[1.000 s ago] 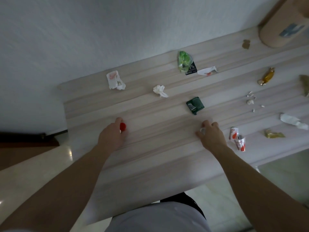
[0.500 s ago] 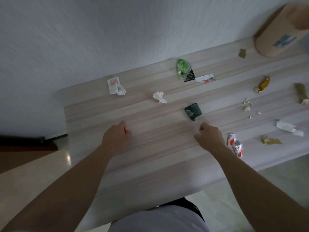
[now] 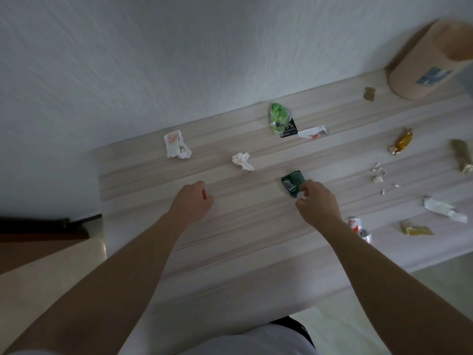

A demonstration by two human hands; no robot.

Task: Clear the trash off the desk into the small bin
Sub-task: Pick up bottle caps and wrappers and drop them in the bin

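My left hand (image 3: 192, 204) rests on the wooden desk (image 3: 230, 254), closed around a small red piece (image 3: 204, 194) that just peeks out. My right hand (image 3: 318, 204) is at the dark green packet (image 3: 291, 183), thumb and forefinger pinching its near right corner; the packet lies flat on the desk. The tan cylindrical bin (image 3: 422, 70) with a blue mark stands at the far right back. Loose trash includes a crumpled white tissue (image 3: 242, 161), a white wrapper with red print (image 3: 175, 144) and a green plastic wrapper (image 3: 277, 119).
More trash lies to the right: a torn white strip (image 3: 312, 131), a gold candy (image 3: 401, 144), a brown scrap (image 3: 369, 94), white crumbs (image 3: 377, 175), crumpled white paper (image 3: 442, 210), a gold foil (image 3: 414, 229), red-and-white wrappers (image 3: 358, 226). A wall runs behind the desk.
My left hand closed over the red piece. My right hand picked up a small scrap near the front, then moved forward to the green packet.
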